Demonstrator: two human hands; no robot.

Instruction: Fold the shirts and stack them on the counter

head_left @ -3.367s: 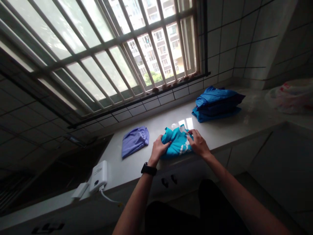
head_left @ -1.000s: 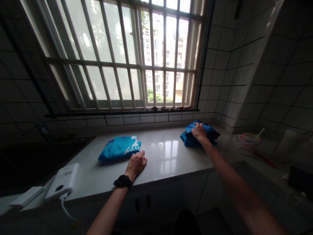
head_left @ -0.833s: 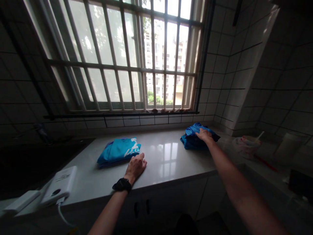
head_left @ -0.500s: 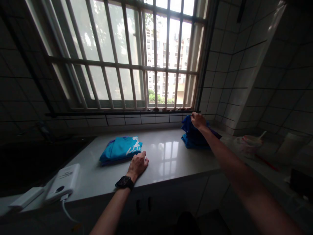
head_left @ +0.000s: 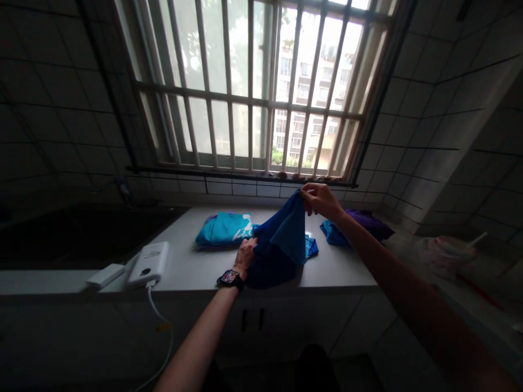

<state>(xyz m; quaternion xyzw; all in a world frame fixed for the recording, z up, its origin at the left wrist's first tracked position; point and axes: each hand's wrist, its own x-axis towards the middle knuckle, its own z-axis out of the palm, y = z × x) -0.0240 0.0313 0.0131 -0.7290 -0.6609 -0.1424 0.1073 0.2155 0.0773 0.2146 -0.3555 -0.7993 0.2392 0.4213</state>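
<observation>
My right hand point(head_left: 321, 200) pinches the top edge of a dark blue garment point(head_left: 278, 245) and holds it up above the white counter point(head_left: 192, 268). My left hand point(head_left: 245, 257), with a watch on its wrist, grips the same garment lower down at its left side. A folded turquoise garment point(head_left: 224, 228) with white print lies on the counter to the left, on top of a purple one. Further right lie a blue garment point(head_left: 335, 234) and a dark purple one point(head_left: 368, 222).
A white device point(head_left: 147, 263) with a cable and a small white block point(head_left: 105, 275) sit at the counter's left end. A barred window point(head_left: 261, 92) stands behind. A plastic bag point(head_left: 445, 253) lies on the right. Cabinet doors point(head_left: 249, 321) are below.
My right hand lifted the dark blue garment off the right pile and brought it to the counter's middle. My left hand left the countertop and took hold of it. The camera turned right.
</observation>
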